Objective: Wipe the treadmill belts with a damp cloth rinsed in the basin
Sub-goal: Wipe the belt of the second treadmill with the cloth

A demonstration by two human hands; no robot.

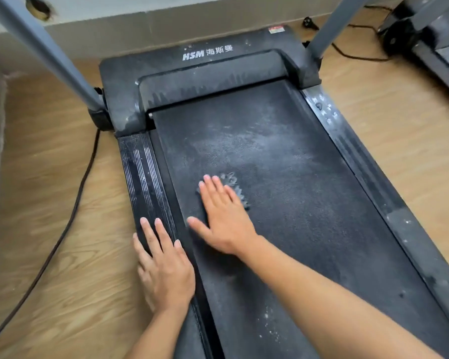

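Note:
A black treadmill belt (283, 177) fills the middle of the view, dusty and pale in its far half. My right hand (222, 218) lies flat on the belt's left part, fingers straight, pressing a dark grey patterned cloth (237, 189) whose edge shows beyond the fingertips. My left hand (163, 265) rests flat with straight fingers on the treadmill's left side rail (140, 167). No basin is in view.
The dusty motor cover (205, 73) with white lettering sits at the far end, flanked by grey uprights (49, 53). A black cable (70, 218) runs across the wooden floor on the left. A second treadmill (433, 42) stands at the top right.

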